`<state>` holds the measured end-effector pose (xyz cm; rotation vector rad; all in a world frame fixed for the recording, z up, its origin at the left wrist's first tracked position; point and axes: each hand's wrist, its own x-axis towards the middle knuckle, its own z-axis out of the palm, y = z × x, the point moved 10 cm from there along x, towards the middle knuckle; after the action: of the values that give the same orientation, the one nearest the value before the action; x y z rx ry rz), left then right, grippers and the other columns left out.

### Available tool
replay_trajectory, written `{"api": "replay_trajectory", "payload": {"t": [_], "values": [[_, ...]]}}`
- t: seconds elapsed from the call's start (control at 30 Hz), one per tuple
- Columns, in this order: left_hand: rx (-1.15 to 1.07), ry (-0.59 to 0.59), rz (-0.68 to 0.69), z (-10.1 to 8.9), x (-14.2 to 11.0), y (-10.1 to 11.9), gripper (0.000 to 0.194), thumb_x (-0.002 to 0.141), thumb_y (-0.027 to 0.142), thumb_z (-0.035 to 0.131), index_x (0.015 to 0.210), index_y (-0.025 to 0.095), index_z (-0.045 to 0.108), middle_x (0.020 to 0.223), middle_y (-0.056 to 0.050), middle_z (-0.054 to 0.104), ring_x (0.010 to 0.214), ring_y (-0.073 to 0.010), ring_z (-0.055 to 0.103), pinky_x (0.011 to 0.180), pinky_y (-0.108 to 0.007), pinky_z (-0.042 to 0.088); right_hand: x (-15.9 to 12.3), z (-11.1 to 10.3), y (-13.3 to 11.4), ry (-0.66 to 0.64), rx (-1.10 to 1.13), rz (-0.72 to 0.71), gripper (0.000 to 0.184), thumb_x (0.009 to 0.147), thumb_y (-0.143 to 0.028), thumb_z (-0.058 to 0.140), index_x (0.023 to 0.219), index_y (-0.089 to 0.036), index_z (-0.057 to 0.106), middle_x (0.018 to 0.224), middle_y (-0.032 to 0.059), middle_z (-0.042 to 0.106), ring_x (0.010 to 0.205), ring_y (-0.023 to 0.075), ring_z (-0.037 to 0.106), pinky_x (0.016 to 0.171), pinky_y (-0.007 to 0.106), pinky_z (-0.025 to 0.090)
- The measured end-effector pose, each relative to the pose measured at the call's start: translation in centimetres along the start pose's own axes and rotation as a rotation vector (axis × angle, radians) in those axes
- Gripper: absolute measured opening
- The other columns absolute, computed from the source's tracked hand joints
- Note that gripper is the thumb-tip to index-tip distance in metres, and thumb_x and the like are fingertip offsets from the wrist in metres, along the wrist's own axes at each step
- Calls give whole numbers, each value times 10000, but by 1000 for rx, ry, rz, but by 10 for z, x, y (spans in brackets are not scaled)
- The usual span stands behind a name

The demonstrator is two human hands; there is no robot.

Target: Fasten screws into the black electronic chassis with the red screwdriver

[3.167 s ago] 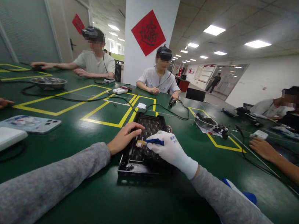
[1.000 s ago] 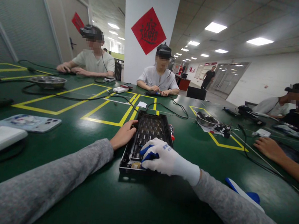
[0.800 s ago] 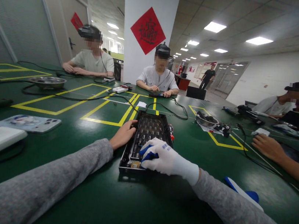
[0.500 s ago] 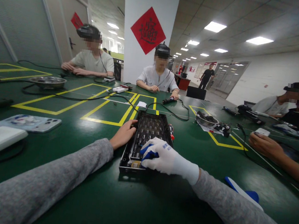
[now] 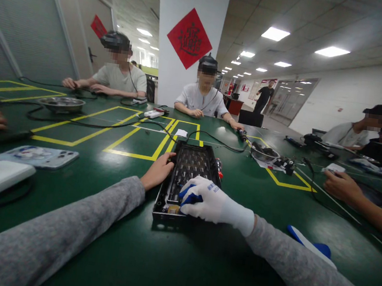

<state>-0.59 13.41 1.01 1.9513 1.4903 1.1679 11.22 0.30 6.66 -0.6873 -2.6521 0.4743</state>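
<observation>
A black screwdriver bit case (image 5: 162, 216) lies open in front of me, with rows of small metal bits (image 5: 193, 161) standing in its tray. My left hand (image 5: 158, 171), bare, grips the case's left edge, its fingertips over the rim. My right hand (image 5: 204, 199) wears a white glove with blue-coated fingers. It reaches over the near right part of the case, fingers bent down and closed; what they hold, if anything, is hidden. Close to the gloved fingers is a small tan piece (image 5: 173, 209) in the case's near end. Red-and-clear items (image 5: 219, 167) stick out beyond the case's right side.
A blue-and-white glove (image 5: 311, 247) lies partly under my right forearm. To the left are a phone (image 5: 38, 157) and a white device (image 5: 11, 179). Metal bowls (image 5: 62, 104), cables and yellow tape mark the green table (image 5: 119, 251). Several people sit around it.
My hands and the case stay in place. Across the table, a person's hand has slid a dark tool rightward toward the metal bowl. At far left another person's hand has come further into view.
</observation>
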Motion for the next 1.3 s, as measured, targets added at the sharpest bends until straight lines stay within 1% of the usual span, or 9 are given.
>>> {"api": "replay_trajectory", "payload": {"t": [0.23,0.33,0.5,0.7,0.9,1.1,1.3], "values": [[-11,8,-2,0,1,-2,475,714,163,392,1179,118,478,1220,-109,514,1165,-219,448,1018,-381,332,0,0,5,8,58,35,150,747,-310,613,765,-179,686,917,31,627,869,136,546,818,271,421],[-4,7,-4,1,2,-4,479,714,166,390,1184,122,475,1215,-104,516,1164,-217,448,1019,-379,330,0,-1,6,14,41,44,141,745,-302,613,759,-181,686,915,33,627,872,140,546,818,275,420],[-2,9,-2,0,1,-3,484,711,166,391,1186,124,475,1213,-100,516,1160,-218,448,1018,-383,329,1,0,2,9,22,16,132,748,-287,609,764,-180,685,892,34,638,867,144,552,834,289,413],[6,3,2,1,2,-2,484,717,166,384,1190,110,467,1218,-112,511,1161,-223,445,1016,-386,332,0,2,9,14,95,40,148,745,-304,613,772,-179,687,915,29,634,844,129,562,787,258,438],[6,3,-5,1,1,-2,483,712,164,387,1186,127,476,1210,-98,519,1167,-218,443,1018,-386,332,1,3,7,3,20,34,152,742,-319,615,758,-190,692,886,34,634,870,149,553,821,291,422],[5,6,-7,1,2,-4,484,710,161,393,1186,133,479,1218,-96,518,1165,-220,447,1012,-384,342,1,2,8,17,91,26,133,740,-301,621,749,-186,687,901,21,643,847,129,568,813,263,429],[8,11,8,1,3,-4,483,715,169,389,1187,118,476,1234,-107,504,1182,-219,433,1025,-376,325,0,1,8,28,43,27,157,748,-320,608,760,-185,688,891,27,640,869,141,556,824,275,423]]}}
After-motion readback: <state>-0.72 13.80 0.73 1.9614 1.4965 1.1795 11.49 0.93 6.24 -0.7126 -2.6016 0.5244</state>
